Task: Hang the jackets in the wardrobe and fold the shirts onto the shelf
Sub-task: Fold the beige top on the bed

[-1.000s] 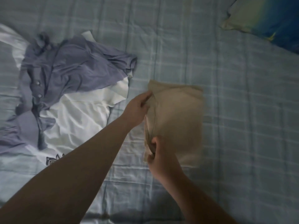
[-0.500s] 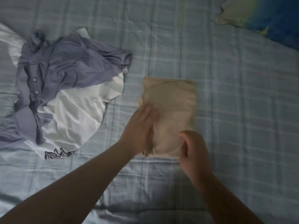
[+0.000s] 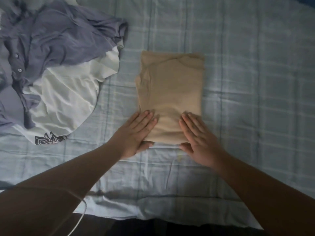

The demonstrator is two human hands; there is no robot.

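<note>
Two crumpled garments fill the upper left of the frame: a grey-purple buttoned shirt (image 3: 56, 34) lying over a white printed shirt (image 3: 64, 99). Right of them, at centre on the pale blue checked bed sheet (image 3: 255, 82), lies the folded rectangular beige shirt (image 3: 172, 89). The left hand (image 3: 136, 132) presses flat on its lower left corner and the right hand (image 3: 199, 137) on its lower right. Both have straight fingers (image 3: 146, 116) gripping nothing. Half a second ago the right hand was curled at the lower edge.

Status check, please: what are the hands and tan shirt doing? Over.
Left hand and right hand open, flat on tan shirt near edge. Shirt folded on bed. Grey shirt and white shirt heaped left, apart.
</note>
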